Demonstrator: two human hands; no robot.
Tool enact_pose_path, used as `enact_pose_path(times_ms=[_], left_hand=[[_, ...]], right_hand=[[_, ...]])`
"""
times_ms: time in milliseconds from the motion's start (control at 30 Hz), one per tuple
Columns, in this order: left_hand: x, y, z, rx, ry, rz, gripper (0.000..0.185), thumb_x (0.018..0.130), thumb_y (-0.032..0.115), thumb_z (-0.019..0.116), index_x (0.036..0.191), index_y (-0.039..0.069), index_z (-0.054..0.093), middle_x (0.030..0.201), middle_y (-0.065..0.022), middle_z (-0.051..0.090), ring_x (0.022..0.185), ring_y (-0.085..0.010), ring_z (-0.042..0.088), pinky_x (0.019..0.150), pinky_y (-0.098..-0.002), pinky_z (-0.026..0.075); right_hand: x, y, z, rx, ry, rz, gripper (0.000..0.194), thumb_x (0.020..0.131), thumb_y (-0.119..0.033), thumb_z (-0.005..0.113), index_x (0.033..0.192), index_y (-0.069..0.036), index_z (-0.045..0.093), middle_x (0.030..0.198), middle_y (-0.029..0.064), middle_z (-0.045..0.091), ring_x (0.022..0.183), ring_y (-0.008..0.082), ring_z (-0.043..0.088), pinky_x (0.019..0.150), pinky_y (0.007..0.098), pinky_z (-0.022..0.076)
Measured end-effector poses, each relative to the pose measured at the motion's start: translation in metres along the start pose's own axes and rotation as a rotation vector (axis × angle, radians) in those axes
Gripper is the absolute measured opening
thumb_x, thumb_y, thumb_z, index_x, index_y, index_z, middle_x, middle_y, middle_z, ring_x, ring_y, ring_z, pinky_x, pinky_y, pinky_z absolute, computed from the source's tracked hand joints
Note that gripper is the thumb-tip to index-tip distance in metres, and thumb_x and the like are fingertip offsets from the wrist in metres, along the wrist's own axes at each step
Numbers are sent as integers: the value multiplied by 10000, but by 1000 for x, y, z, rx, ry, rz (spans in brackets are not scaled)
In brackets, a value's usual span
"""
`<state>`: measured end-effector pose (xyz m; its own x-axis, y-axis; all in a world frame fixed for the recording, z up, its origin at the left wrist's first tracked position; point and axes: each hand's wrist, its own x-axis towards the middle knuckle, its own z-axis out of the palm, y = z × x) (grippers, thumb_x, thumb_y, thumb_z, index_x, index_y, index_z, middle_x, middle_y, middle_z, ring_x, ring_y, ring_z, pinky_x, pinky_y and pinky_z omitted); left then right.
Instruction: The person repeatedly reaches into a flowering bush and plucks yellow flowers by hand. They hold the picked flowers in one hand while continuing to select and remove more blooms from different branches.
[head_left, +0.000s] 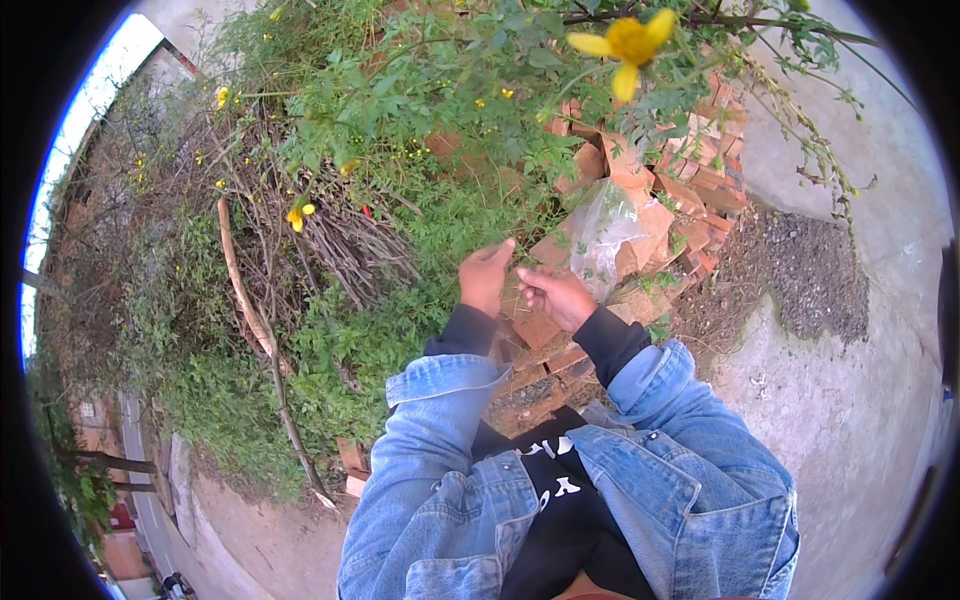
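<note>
My left hand (484, 277) reaches into the edge of green leafy plants (442, 217), thumb pointing up; whether something thin is between its fingers cannot be told. Close to its right, not touching it, my right hand (556, 295) has its thumb and curled fingers together near fine stems; its grip is too small to make out. A clear plastic bag (602, 236) lies crumpled on the brick pile (649, 225) just beyond my right hand. Yellow flowers (630, 41) hang on stems at the top, nearer to the camera.
A bundle of dry sticks (356, 240) lies among the plants on the left, with a long bare branch (244, 300) slanting beside it. Dark gravel (814, 270) is heaped on the concrete ground (810, 397) at the right. A thin leafy stem (817, 142) overhangs the upper right.
</note>
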<state>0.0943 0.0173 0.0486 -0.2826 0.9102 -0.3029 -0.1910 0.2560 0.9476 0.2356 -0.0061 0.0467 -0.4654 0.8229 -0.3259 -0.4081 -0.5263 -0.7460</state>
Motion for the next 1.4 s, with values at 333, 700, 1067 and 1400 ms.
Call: enact_pose_path(times_ms=[333, 700, 1067, 1400], left_hand=[[-16, 0, -4, 1, -41, 101, 210, 806, 170, 692, 887, -20, 653, 756, -14, 615, 612, -67, 490, 547, -216, 383], [-17, 5, -13, 60, 40, 29, 253, 781, 216, 721, 888, -6, 662, 750, -14, 610, 621, -84, 505, 554, -236, 401], [-16, -4, -12, 183, 14, 223, 234, 785, 155, 710, 882, -54, 669, 789, -33, 652, 682, -72, 541, 602, -229, 432], [-13, -17, -36, 292, -21, 150, 284, 794, 262, 681, 809, -20, 651, 691, -34, 609, 584, -94, 517, 520, -263, 425]], right_hand=[[5, 5, 8, 58, 26, -42, 196, 896, -219, 582, 974, -39, 592, 820, -1, 571, 696, 60, 509, 605, 205, 425], [-19, 2, 0, 165, -135, 123, 265, 906, -188, 550, 1056, 31, 544, 894, 80, 596, 756, 130, 574, 715, 244, 492], [7, 5, -3, 112, -42, 120, 235, 891, -173, 580, 1037, 9, 553, 874, 61, 593, 716, 111, 571, 645, 216, 501], [-34, 12, -18, 156, -195, 350, 203, 904, -154, 533, 1019, 12, 544, 922, 92, 600, 742, 126, 593, 674, 229, 517]])
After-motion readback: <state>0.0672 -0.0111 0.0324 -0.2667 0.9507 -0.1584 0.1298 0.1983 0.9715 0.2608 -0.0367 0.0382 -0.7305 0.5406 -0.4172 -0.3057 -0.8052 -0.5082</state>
